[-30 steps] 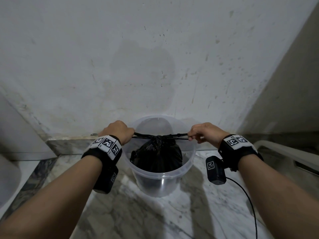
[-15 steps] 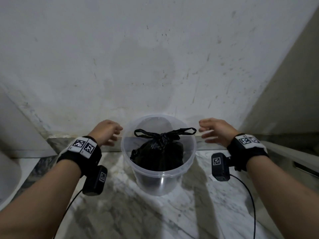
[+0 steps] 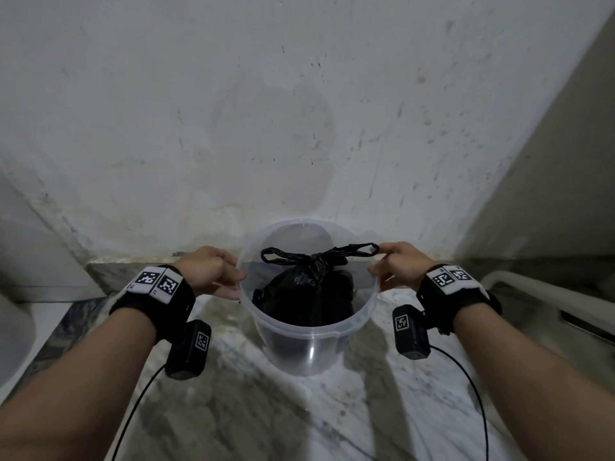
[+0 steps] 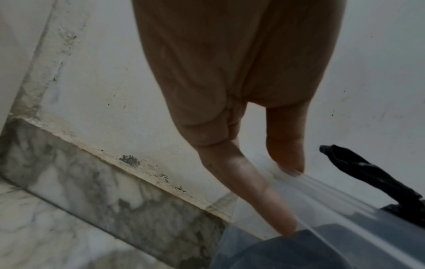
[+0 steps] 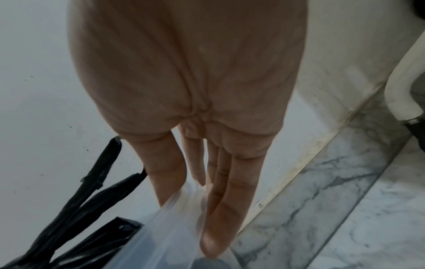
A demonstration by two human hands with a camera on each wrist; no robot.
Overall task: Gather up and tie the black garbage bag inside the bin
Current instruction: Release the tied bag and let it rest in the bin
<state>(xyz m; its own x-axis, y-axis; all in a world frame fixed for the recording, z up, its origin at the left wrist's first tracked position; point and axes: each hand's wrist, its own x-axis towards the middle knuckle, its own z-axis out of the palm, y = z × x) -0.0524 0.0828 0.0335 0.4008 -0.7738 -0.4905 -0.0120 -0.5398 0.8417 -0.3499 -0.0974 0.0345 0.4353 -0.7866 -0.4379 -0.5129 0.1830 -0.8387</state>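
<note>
Pinching the rim of the clear bin (image 3: pixel 307 331) from both sides: left hand (image 3: pixel 208 272) with thumb over the edge and fingers (image 4: pixel 250 191) outside, right hand (image 3: pixel 401 266) likewise on the opposite edge. Sitting between the two grips, down inside, the black bag (image 3: pixel 304 299) tied shut, its loose loops (image 3: pixel 357 250) untouched just beside the right thumb. Standing beneath, a marble floor (image 3: pixel 233 410) against a stained wall (image 3: pixel 299 111).
</note>
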